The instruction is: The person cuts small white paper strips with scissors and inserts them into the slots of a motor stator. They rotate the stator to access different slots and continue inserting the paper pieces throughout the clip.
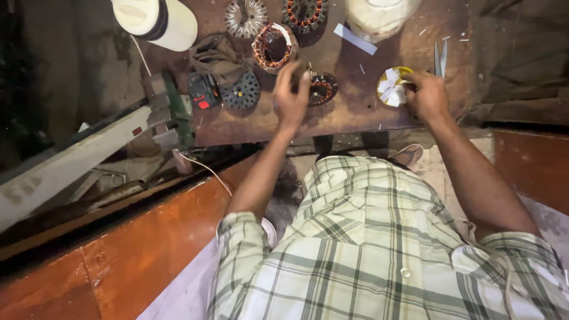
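Note:
My left hand [290,95] rests over a small round motor stator with copper windings [323,89] on the dark wooden bench [344,112], its fingers curled onto the stator's left edge. My right hand [425,95] reaches into a small yellow-rimmed dish [391,88] filled with white paper slips, fingertips pinched at the slips. Whether a slip is held between the fingers is hidden.
Further back on the bench lie other wound stators [274,46], [304,13], a bare lamination stack [245,16], a black toothed disc [240,92], a white strip [354,38], scissors [441,58], a white jar [156,21] and a pale container [379,15]. A fan blade [71,160] lies to the left.

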